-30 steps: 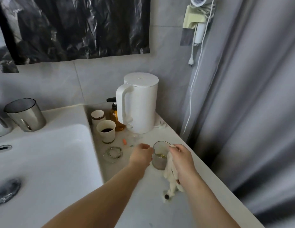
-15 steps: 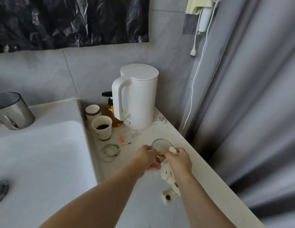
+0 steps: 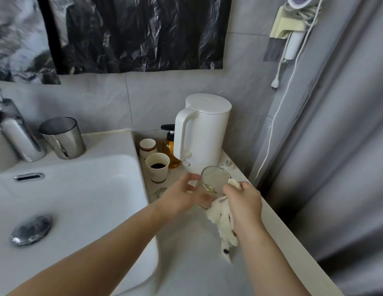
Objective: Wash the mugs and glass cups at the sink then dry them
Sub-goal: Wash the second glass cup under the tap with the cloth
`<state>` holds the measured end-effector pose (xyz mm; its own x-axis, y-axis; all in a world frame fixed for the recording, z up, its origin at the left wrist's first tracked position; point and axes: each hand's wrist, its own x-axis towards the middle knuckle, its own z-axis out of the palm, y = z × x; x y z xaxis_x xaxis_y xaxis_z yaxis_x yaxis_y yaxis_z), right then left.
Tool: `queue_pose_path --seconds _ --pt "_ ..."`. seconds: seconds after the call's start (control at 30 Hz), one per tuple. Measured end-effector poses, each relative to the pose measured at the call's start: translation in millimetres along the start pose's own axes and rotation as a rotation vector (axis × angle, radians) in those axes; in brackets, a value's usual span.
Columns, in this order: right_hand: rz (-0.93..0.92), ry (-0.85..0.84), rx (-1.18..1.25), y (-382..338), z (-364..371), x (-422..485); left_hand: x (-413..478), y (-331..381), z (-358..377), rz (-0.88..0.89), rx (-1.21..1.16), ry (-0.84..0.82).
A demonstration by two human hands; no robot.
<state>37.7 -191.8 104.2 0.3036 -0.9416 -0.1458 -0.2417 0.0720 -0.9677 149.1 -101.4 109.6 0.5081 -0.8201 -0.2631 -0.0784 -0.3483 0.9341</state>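
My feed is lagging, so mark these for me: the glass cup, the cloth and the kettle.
glass cup (image 3: 215,180), head view, inside wall just under the rim.
cloth (image 3: 223,218), head view, the folds hanging down.
kettle (image 3: 209,135), head view, middle of its white side.

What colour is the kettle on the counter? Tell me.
The kettle is plain white, seen in the head view.

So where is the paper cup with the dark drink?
The paper cup stands on the counter right of the sink, in front of a smaller cup and left of the kettle.
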Motion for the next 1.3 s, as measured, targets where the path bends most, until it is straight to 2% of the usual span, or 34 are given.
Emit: queue_pose_path --seconds 0.07,0.17,0.37,0.57,0.8,0.93,1.07,1.2,1.3 --pt "-0.048 -0.049 0.023 -19 12 -6 -11 4 -22 0.121 0.027 0.075" --pt "-0.115 -0.138 0.037 -47 34 -20 -26 8 -52 0.237 -0.064 0.126" --pt "-0.225 -0.281 0.017 -79 83 -44 -53 -5 -101 0.374 -0.171 0.174" --pt "-0.236 -0.477 0.009 -83 144 -75 -84 -39 -150 0.314 -0.174 0.397" --pt "-0.214 -0.641 -0.108 -70 207 -99 -108 -79 -200 0.194 -0.169 0.455" --pt "-0.190 -0.713 -0.111 -59 243 -110 -112 -105 -227 0.130 -0.272 0.451" --pt "-0.123 -0.782 -0.047 -48 279 -118 -113 -129 -249 0.098 -0.353 0.565" --pt "0.006 -0.738 0.051 -35 307 -113 -108 -139 -259 0.094 -0.403 0.642" --pt "0.018 -0.678 0.051 -25 318 -112 -103 -140 -261 0.083 -0.348 0.718"
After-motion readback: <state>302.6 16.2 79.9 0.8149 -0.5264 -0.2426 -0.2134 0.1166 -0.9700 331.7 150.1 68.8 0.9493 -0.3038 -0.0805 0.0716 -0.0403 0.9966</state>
